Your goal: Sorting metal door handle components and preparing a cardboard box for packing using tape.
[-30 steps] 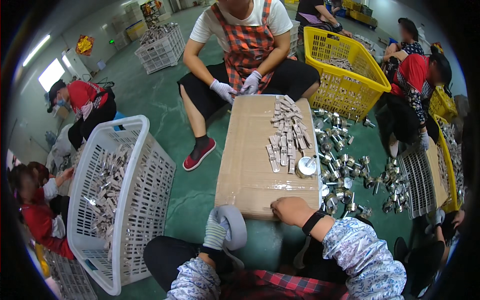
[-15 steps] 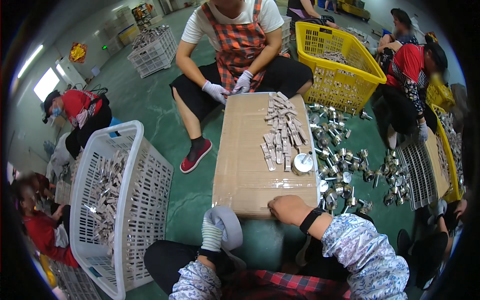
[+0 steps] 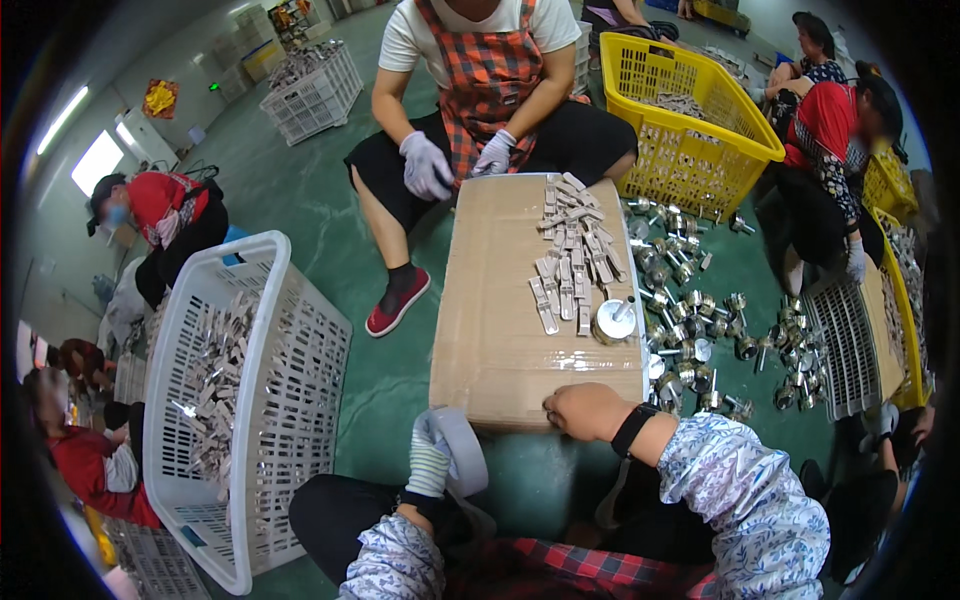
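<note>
My right hand point(image 3: 588, 411) curls narrow at the near edge of the cardboard surface point(image 3: 490, 330); my gloved left hand point(image 3: 431, 458) points upward, its grip unclear to me

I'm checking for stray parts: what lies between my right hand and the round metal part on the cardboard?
Between your right hand and the round metal part, the head view shows only cardboard, with no loose parts.

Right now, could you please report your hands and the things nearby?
Right hand at near edge of cardboard, grip unclear. Left hand, gloved, at grey ring. Beige clips, round metal piece beyond.
</note>
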Tool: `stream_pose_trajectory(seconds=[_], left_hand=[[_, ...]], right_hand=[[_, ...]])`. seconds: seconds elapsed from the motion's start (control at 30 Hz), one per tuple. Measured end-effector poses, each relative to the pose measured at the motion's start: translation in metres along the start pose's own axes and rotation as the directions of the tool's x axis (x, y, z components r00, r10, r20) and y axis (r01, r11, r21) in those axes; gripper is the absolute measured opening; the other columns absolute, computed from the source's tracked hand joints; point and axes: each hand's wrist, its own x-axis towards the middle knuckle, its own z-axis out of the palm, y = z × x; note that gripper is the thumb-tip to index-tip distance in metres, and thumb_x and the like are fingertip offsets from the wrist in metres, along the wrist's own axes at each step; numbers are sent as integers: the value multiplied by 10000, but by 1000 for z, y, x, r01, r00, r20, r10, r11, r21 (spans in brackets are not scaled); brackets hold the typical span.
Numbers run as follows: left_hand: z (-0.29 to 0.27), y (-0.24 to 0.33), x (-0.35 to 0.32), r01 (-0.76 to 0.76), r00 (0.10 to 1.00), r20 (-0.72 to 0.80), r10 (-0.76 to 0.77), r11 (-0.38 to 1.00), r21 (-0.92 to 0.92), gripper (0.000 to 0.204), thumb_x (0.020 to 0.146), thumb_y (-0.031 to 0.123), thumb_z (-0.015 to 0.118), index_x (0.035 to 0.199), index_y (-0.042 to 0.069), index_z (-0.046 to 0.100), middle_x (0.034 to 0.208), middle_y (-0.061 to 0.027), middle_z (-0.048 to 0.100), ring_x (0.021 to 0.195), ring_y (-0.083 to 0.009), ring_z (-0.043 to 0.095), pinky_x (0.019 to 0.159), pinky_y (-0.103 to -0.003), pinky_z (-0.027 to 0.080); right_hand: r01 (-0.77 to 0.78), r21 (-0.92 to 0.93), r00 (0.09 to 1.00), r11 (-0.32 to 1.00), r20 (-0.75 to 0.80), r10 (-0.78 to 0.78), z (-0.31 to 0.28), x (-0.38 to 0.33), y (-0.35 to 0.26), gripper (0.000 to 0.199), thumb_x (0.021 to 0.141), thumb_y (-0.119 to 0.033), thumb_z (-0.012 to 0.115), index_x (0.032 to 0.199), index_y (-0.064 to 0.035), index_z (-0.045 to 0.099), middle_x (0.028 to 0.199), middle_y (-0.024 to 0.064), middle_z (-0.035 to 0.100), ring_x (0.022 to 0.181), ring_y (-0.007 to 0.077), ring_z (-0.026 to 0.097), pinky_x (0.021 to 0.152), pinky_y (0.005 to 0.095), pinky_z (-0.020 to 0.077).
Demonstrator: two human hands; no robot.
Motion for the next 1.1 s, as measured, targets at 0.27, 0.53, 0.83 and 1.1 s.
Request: stream_pose_trajectory(seconds=[0.27, 0.53, 0.83, 1.1], left_hand=[[-9, -1, 6, 367, 929, 29, -369, 912, -184, 232, 895, 395, 500, 995, 197, 568, 630, -45, 480, 551, -206, 490, 458, -344, 468], [-3, 16, 5, 486, 874, 155, -461, 813, -320, 380, 844, -21, 594, 1192, 80, 481, 929, -64, 589, 779, -160, 606, 671, -292, 549], [-21, -23, 16, 496, 847, 60, -528, 746, -444, 123, 901, 185, 540, 1021, 164, 553, 873, -14, 521, 735, -163, 540, 599, -304, 521], [-14, -18, 24, 538, 802, -67, -593, 767, -349, 324, 805, 518, 556, 750, 202, 515, 535, -28, 489, 429, -198, 448, 416, -376, 418]], right_hand=[[-2, -18, 997, 1000, 78, 3, -2, 8, -2, 205, 834, -197, 536, 884, -48, 668, 860, 175, 661, 836, 364, 636, 731, 453, 503], [-14, -5, 995, 1000, 98, 14, -11, 5, -1, 214, 815, -190, 547, 883, -28, 670, 874, 196, 662, 840, 368, 639, 744, 458, 506], [-35, 4, 998, 999, 60, 35, 3, 14, -3, 165, 757, -96, 583, 841, -11, 696, 869, 204, 669, 846, 372, 652, 732, 452, 521], [-43, -20, 997, 999, 68, 44, 6, 15, -7, 153, 745, -81, 598, 839, -12, 698, 881, 206, 671, 851, 370, 654, 731, 442, 522]])
